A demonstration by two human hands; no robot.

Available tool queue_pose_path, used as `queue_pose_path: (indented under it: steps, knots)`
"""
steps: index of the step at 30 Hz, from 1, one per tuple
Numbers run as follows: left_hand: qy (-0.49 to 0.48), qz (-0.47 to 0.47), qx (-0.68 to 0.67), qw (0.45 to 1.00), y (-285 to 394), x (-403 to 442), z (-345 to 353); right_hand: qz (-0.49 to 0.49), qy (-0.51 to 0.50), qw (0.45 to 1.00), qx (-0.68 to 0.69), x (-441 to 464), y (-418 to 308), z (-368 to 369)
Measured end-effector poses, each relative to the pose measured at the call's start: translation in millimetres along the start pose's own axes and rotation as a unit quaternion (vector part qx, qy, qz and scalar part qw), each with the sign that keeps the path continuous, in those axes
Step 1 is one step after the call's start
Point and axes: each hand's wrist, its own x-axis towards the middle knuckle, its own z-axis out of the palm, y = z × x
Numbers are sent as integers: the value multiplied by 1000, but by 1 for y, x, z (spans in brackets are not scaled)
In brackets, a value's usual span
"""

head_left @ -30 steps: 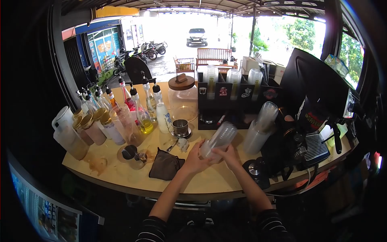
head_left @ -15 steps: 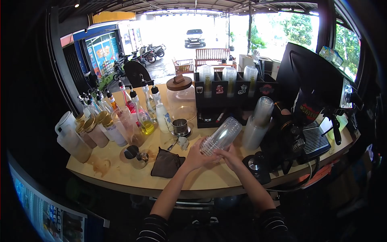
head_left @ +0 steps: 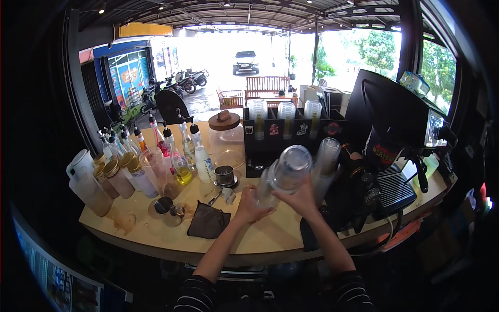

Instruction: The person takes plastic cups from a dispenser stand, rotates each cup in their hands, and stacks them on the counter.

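Clear plastic cups (head_left: 292,167) are gripped in both hands above the counter, slightly blurred by motion. My right hand (head_left: 300,198) wraps round the base of the larger group, whose closed end or rim tilts up toward me. My left hand (head_left: 252,208) is closed round more clear cups (head_left: 265,188), lower and to the left. Whether the two groups are fully apart, I cannot tell. Just right of my right hand stands a tall stack of clear cups (head_left: 328,158). A dark folded cloth (head_left: 208,220) lies left of my left wrist.
A black organizer (head_left: 270,154) with cup stacks stands behind my hands. To the right is an espresso machine (head_left: 397,187). A glass jar with a wooden lid (head_left: 227,143), a metal drip filter (head_left: 225,176), pump bottles (head_left: 180,162) and lidded jars (head_left: 114,178) line the left.
The single slanted stack in my hands now shows as two parts, one per hand. My right hand's cups have risen and turned more upright. The view has shifted slightly.
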Motion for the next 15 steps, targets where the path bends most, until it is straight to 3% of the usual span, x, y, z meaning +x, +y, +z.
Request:
queue_pose_path:
  steps: [2, 4, 8, 10, 11, 12, 13, 14, 15]
  knots:
    - [-4, -3, 27, 1000, -5, 4, 3, -93, -16, 989, -115, -3, -7, 0]
    - [-30, 41, 190, 980, -8, 9, 6, -105, -16, 986, -125, -8, -16, 3]
    - [-64, 65, 143, 986, -24, 11, -4, -149, -11, 978, -148, -10, -25, 0]
    - [123, 63, -2, 990, -12, 3, -23, -136, -7, 958, -253, -9, -29, -9]
    - [151, 39, -35, 987, 15, -9, -39, -140, -1, 958, -249, -6, -24, -10]
    - [153, 41, -30, 987, 44, -17, -52, -149, 0, 942, -300, -5, -16, -9]
    - [129, 8, -210, 969, 71, -24, -63, -155, -4, 924, -348, -5, -9, -4]
    - [102, -27, -385, 917, 90, -28, -69, -156, -8, 926, -343, -5, -5, 4]
    - [88, 13, -358, 929, 99, -31, -69, -184, -15, 919, -347, -6, -4, 16]
